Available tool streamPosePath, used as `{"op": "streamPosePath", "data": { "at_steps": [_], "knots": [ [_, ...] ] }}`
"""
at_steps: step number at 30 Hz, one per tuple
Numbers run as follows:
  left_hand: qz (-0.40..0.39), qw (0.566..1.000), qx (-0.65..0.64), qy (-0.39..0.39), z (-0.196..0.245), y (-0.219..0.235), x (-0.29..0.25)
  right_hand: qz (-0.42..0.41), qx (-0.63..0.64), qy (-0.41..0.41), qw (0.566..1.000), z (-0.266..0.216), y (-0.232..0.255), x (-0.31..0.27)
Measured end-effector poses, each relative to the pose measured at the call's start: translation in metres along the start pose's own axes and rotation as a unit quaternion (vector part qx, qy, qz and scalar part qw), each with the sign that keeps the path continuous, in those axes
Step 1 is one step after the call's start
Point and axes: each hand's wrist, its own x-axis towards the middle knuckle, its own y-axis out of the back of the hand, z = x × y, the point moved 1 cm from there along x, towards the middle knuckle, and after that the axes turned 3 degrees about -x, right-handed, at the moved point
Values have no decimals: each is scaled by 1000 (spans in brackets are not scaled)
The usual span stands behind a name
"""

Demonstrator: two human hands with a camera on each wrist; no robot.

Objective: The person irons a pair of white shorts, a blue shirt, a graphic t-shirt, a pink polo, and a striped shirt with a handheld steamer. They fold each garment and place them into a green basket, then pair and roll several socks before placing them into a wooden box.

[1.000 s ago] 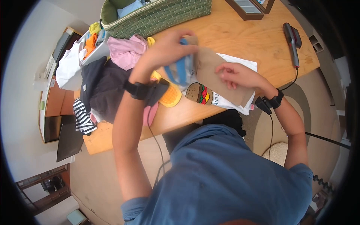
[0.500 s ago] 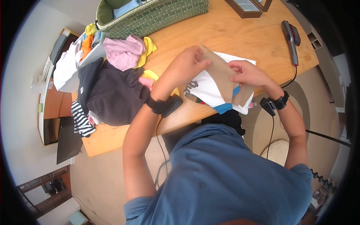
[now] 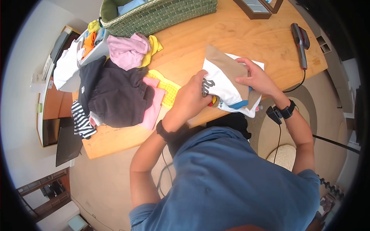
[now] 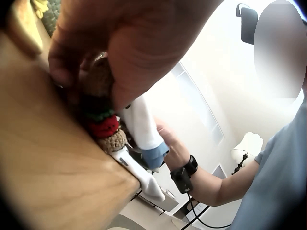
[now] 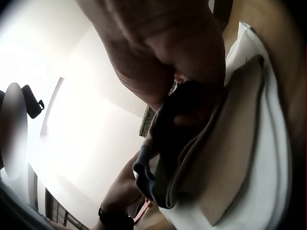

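A white, tan and blue garment (image 3: 225,75) lies partly folded near the table's front edge, with dark lettering on its white part. My left hand (image 3: 191,98) pinches its left side; in the left wrist view the fingers of the left hand (image 4: 115,52) close on the cloth beside a textured burger patch (image 4: 105,127). On the garment's right part, my right hand (image 3: 259,79) grips the tan layer between thumb and fingers. The right wrist view shows the right hand (image 5: 168,52) over the tan cloth (image 5: 230,163), its fingertips in shadow.
Left of the hands lie dark clothing (image 3: 119,94), a pink garment (image 3: 129,50) and a yellow textured cloth (image 3: 167,86). A green woven basket (image 3: 162,21) stands at the back, near a white bin of clothes (image 3: 96,48). A corded handheld device (image 3: 300,42) lies at the right.
The left hand has moved down from the garment's top to its left side and taken hold there. The right hand keeps its hold, and the white lettered part now lies folded over toward the right.
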Motion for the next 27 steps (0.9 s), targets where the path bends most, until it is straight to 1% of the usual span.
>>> {"op": "streamPosePath", "data": {
  "at_steps": [1, 4, 7, 8, 9, 10, 11, 13, 14, 16, 17, 20, 22, 23, 26, 27],
  "knots": [
    [13, 1000, -3, -21, -1, -1, -2, 7, -2, 23, 1000, 4, -2, 1],
    [-8, 998, 39, -43, 2, -1, -11, -7, 117, -6, 993, -6, 22, -6],
    [8, 986, 132, -102, -5, -14, -16, -8, 143, -26, 989, -13, 32, -19],
    [12, 983, 142, -116, -4, -15, -17, -23, 41, -21, 999, -3, 35, -21],
    [15, 980, 152, -129, -2, -13, -20, -39, -62, -16, 997, 13, 35, -23],
    [19, 976, 163, -142, 0, -11, -21, -55, -164, -10, 985, 22, 35, -25],
    [23, 977, 152, -148, 2, -9, -21, -61, -166, -55, 983, -4, 28, -31],
    [30, 978, 131, -158, 5, -5, -23, -45, -277, -94, 955, -36, 32, -34],
    [9, 987, 98, -124, 4, -4, -21, -35, -330, -113, 936, -43, 31, -33],
    [-29, 998, 30, -55, 3, -4, -13, 58, -326, -27, 943, -43, 25, -20],
    [-23, 997, 46, -49, 4, -5, -10, 105, -322, 17, 941, -41, 21, -10],
    [-2, 996, 76, -37, 4, -11, -7, 85, -304, 52, 947, -27, -4, 25],
    [14, 996, 76, -40, 3, -11, -9, 79, -390, 56, 916, -26, -13, 39],
    [2, 997, 72, -18, 4, -9, -9, 76, -432, 59, 897, -27, -16, 46],
    [-43, 997, 38, 42, 3, -4, -9, -25, -308, -12, 951, -22, -9, 62],
    [-66, 996, 14, 56, -1, -3, -6, -69, -257, -14, 964, -18, -8, 64]
  ]
}}
